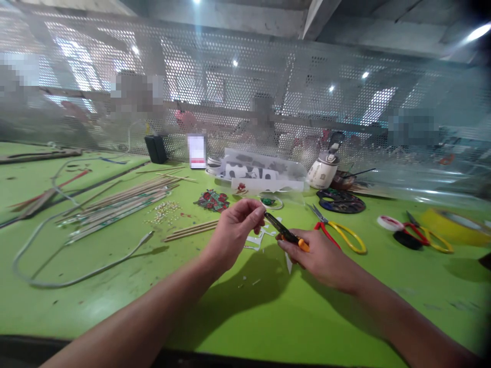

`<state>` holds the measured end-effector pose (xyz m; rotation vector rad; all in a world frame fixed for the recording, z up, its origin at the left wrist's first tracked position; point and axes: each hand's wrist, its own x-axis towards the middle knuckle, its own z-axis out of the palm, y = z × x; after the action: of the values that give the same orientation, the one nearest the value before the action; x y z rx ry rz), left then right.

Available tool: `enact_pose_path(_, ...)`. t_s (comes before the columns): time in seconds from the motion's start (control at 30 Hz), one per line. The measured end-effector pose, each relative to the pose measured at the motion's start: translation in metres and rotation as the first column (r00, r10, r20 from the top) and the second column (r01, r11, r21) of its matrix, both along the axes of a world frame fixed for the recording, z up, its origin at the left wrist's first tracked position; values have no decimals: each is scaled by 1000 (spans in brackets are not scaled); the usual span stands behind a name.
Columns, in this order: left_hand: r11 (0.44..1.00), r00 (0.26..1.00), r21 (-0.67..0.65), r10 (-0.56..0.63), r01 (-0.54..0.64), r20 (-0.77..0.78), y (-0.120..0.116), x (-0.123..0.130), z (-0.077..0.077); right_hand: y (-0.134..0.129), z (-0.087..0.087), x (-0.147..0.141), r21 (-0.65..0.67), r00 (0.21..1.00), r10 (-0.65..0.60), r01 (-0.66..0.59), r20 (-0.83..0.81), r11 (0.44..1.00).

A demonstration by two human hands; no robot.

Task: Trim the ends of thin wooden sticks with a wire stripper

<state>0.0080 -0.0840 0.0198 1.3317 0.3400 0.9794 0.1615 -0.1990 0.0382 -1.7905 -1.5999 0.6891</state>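
Over the green table (pixel 245 306), my right hand (pixel 312 255) is closed around a black tool with orange parts (pixel 283 229), perhaps a utility knife. Its tip points up and left to the fingertips of my left hand (pixel 240 227). My left hand is pinched, and whatever lies between its fingertips is too small to make out. White paper scraps (pixel 255 241) lie beneath and between the hands. Thin wooden sticks (pixel 192 231) rest just left of my left hand. Behind it is a pile of red and green pieces (pixel 213 200).
Red-and-yellow scissors (pixel 347 236), a black palette (pixel 340 201) and yellow tape (pixel 456 225) are at right. A white jug (pixel 322 171), rolled paper (pixel 251 172) and a phone (pixel 197 152) stand behind. Stick bundles (pixel 123 207) and a white cable (pixel 82 278) lie left.
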Motion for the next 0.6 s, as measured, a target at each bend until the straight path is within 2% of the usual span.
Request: enact_pose_path(0.6,999,998,-18,36,-35,54,-8,5,-4,6,-11,-3,-17,997,33,-34,-68,999)
